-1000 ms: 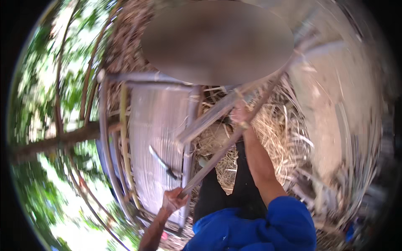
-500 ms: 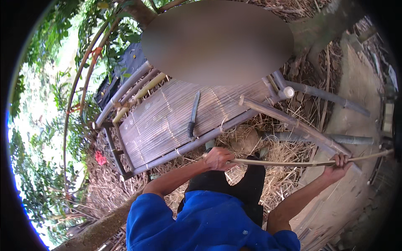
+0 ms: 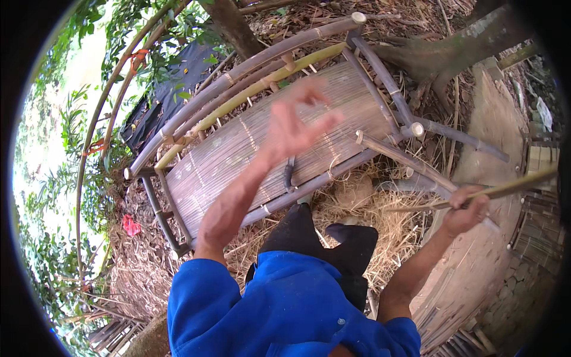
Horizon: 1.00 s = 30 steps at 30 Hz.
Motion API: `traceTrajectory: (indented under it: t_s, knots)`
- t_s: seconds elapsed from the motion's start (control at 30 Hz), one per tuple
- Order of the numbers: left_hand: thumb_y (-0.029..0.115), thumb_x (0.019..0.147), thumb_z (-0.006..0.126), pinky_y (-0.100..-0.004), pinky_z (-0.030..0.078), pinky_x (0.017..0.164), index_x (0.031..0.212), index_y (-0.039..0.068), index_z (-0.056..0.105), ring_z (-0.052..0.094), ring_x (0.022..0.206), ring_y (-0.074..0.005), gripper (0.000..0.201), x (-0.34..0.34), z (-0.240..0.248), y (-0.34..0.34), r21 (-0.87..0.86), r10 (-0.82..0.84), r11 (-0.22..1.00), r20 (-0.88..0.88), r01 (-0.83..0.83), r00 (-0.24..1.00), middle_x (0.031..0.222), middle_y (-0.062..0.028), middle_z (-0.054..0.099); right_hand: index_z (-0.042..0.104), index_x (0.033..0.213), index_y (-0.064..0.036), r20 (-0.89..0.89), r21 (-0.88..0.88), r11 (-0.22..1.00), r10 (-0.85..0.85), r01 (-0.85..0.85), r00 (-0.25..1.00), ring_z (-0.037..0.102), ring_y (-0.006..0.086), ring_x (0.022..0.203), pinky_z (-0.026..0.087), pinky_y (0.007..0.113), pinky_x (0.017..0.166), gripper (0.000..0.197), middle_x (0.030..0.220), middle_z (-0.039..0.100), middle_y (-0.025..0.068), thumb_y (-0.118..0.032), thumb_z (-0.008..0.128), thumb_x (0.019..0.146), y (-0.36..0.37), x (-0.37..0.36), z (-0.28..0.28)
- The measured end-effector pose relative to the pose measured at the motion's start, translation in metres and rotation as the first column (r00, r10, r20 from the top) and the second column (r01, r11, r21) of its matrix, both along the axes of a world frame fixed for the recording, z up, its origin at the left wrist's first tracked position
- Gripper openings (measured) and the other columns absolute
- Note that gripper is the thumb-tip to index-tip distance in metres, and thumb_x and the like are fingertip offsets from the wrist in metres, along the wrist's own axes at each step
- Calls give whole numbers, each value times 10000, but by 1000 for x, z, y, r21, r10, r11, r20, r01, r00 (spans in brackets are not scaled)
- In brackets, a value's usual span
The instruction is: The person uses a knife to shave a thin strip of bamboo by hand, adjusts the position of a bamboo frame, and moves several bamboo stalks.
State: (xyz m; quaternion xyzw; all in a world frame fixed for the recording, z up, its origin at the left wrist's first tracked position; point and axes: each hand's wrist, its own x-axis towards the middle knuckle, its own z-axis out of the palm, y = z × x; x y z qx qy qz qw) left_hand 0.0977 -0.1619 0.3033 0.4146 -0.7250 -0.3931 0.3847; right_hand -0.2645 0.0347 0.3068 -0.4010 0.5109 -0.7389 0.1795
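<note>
My left hand [image 3: 291, 128] is raised over the bamboo bench [image 3: 208, 172], its fingers spread and somewhat blurred, with nothing in them. Below it on the slatted seat lies a long knife; its dark handle [image 3: 288, 175] shows near the front rail, while most of the blade is hidden behind the hand. Out to the right, my right hand [image 3: 465, 215] is closed around a long split bamboo strip [image 3: 517, 187]. One end of the strip points left over the straw, and the other runs toward the right rim of the picture.
A bamboo pole [image 3: 404, 160] leans from the bench's right front corner toward the dirt path [image 3: 482, 143]. Straw [image 3: 386, 238] and a stone [image 3: 352, 191] lie by my feet. Behind the bench are a tree trunk [image 3: 232, 27] and dark sheeting [image 3: 172, 77]. A red scrap [image 3: 131, 225] lies at left.
My left hand has let go of the bamboo strip and moved up and forward over the bench. The right hand still grips the strip, now held slightly higher and tilted.
</note>
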Motion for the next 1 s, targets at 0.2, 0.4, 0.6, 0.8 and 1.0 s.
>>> traceTrajectory:
  t_s: [0.2,0.4,0.6,0.8,1.0]
  knots:
    - [619,929,643,-492,508,1009,1542,-13,336,611,1228,-337,932,110,78,-62,50,124,991,-726,-127,676,1282,-269,637,654,721,-40,-488,399,917,206,7,848,443,114,484,356,312,463,364,578,564,13,-327,775,910,23,84,-64]
    - [735,868,649,-562,532,952,1556,-33,251,611,1088,-418,1106,162,36,-56,624,645,757,-666,-194,374,1198,-299,559,632,678,-22,-486,588,807,402,-49,776,439,149,491,374,329,488,428,539,503,27,-343,866,836,103,88,-117]
    - [525,1017,606,-323,440,532,1027,19,581,485,622,-202,506,244,-76,3,692,742,670,-630,-269,228,772,-89,498,598,620,-15,-142,952,288,723,-107,676,439,146,541,401,374,531,624,553,471,37,-556,774,877,156,74,-127]
    - [473,1063,559,-297,345,483,851,86,511,424,569,-169,444,212,-99,53,709,750,659,-591,-252,296,690,-31,430,775,999,-55,246,962,-91,698,-258,672,678,234,849,542,403,793,504,909,730,132,-549,703,934,163,64,-192]
    - [465,1078,537,-271,285,476,820,131,518,321,542,-114,422,232,-108,93,758,796,594,-508,-269,328,660,18,365,560,1409,-76,210,971,-55,660,-233,721,678,338,1168,504,464,1045,625,1236,698,232,-493,680,959,53,193,-295]
